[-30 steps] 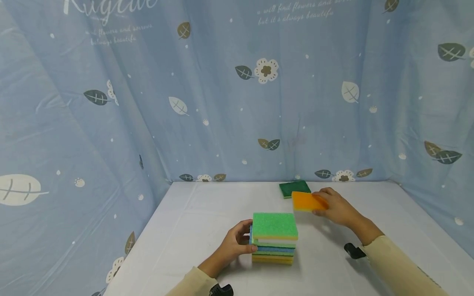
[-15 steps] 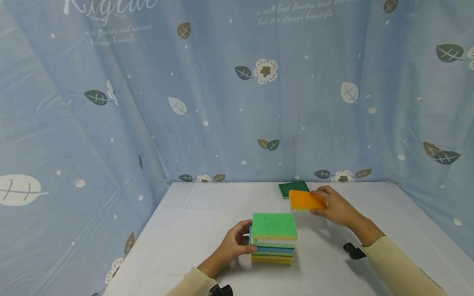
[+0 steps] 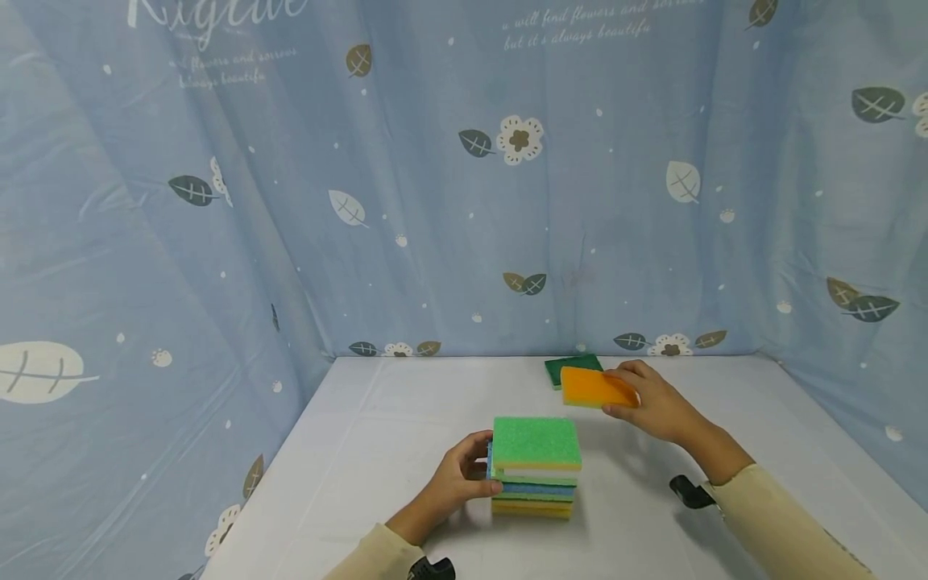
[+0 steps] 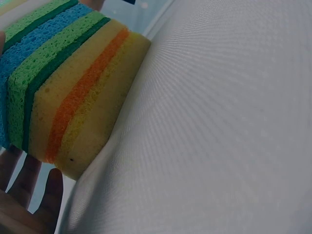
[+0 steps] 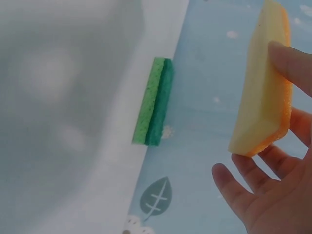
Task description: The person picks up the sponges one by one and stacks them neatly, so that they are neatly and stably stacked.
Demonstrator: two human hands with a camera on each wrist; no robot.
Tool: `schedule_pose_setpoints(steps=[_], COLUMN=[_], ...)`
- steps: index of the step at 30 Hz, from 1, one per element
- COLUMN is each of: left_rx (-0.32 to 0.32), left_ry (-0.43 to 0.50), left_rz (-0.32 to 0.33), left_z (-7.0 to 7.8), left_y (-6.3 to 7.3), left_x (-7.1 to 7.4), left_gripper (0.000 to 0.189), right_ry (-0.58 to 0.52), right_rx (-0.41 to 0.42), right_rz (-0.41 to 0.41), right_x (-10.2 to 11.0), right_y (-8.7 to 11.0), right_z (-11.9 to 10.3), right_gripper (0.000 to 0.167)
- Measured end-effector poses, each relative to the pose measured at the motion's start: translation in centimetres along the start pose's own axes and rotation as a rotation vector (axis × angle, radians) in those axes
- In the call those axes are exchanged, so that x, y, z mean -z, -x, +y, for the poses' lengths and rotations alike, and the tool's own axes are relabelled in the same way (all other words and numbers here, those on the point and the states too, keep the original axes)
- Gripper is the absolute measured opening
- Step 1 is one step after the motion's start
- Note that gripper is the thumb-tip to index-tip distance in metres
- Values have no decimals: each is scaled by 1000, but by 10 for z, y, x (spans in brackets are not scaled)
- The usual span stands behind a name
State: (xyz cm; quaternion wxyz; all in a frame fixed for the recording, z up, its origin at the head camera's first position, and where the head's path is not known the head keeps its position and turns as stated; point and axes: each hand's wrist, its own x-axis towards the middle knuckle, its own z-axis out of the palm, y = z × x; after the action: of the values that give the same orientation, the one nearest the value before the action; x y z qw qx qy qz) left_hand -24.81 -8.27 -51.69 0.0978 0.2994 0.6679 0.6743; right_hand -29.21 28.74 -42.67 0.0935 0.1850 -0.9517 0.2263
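Note:
A stack of sponges (image 3: pixel 536 443) stands on the table, a light green one on top, with blue, green and yellow layers below. My left hand (image 3: pixel 458 479) holds the stack's left side, thumb at the front and fingers round the back corner. In the left wrist view, an orange and yellow sponge (image 4: pixel 92 97) forms part of the lower layers. Above the table, my right hand (image 3: pixel 652 404) pinches an orange-topped sponge (image 3: pixel 594 388) by its right end; its pale yellow foam (image 5: pixel 258 92) shows in the right wrist view.
A dark green scouring sponge (image 3: pixel 561 369) with a light green base lies at the table's back edge, partly behind the orange sponge. A blue patterned curtain (image 3: pixel 435 242) hangs along the back and sides of the white table (image 3: pixel 391 419).
My right hand has moved slightly left and away from me with the orange sponge, which covers more of the dark green one. My left hand stays on the stack.

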Motion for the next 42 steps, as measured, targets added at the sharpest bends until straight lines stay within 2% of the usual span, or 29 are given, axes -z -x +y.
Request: schedule_pose_setpoints(steps=[5,13,27,36,42], left_rx=[15,0,0,3,18], left_ry=[14,6,30,17,15], left_rz=[2,5,-15,-11,-9], left_z=[1,-2,-1,1,1], left_y=[0,0,-1,-1,0], left_x=[0,0,0,1,2], left_gripper=[73,69,69,69,69], right_ry=[-9,-25,-40,-53,-79], right_rx=[9,24,52,66,106], right_rz=[9,27,67,87,109], right_x=[0,0,3,4,4], right_y=[2,5,9,9,10], right_z=[-3,-10,-23,-29,-38], right_gripper=[64,73,66,70,67])
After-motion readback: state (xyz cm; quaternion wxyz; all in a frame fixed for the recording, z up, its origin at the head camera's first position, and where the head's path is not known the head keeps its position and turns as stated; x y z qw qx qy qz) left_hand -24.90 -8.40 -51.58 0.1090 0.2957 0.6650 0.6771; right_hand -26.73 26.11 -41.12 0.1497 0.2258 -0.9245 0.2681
